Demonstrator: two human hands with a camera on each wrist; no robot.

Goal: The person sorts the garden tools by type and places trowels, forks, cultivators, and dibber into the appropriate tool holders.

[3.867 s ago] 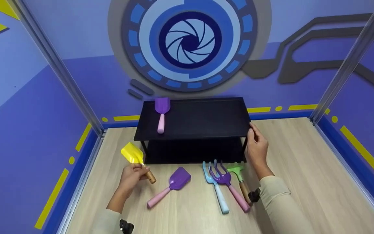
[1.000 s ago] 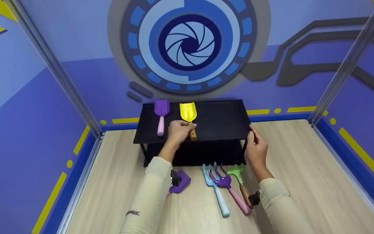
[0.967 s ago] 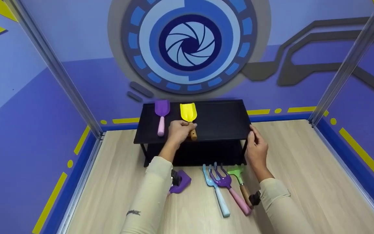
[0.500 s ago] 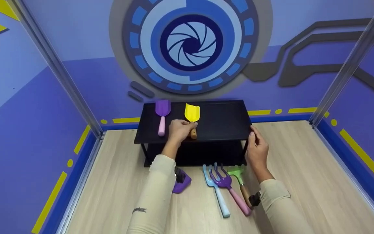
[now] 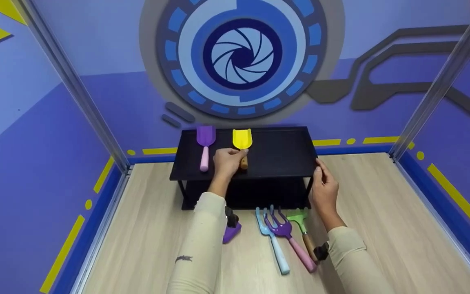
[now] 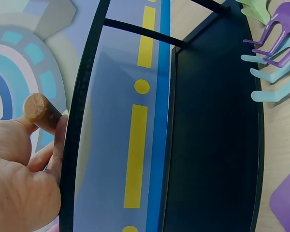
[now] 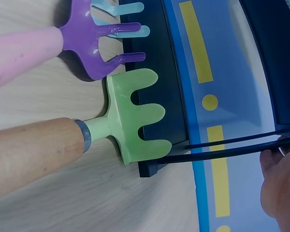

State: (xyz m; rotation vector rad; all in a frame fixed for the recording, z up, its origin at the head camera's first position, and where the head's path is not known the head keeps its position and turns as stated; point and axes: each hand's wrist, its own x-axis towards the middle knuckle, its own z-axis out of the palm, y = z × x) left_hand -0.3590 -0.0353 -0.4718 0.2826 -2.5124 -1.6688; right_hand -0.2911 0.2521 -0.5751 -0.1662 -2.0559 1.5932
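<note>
From the head camera, the left hand (image 5: pixel 226 162) curls its fingers round the wooden handle of the yellow trowel (image 5: pixel 242 141), which lies on the top tier of the black shelf (image 5: pixel 278 153) with its blade pointing to the far wall, just right of a purple shovel (image 5: pixel 205 141) with a pink handle. The right hand (image 5: pixel 324 188) grips the shelf's near right corner, thumb on top and fingers round the edge. On the wooden floor near the shelf lie 3 tools side by side: a blue fork (image 5: pixel 271 239), a purple fork (image 5: pixel 290 241) and a green rake (image 5: pixel 301 228); left of them a second purple shovel (image 5: pixel 231 234) peeks out from under the left sleeve. The left wrist camera shows the left hand (image 6: pixel 19 179) clamped on the trowel's brown handle end, against the shelf's top edge. The right wrist camera shows the green rake (image 7: pixel 87 133) and purple fork (image 7: pixel 82 41) with their tines touching the shelf's lower tier, and the fingers (image 7: pixel 282 186) closed on the thin top rim.
</note>
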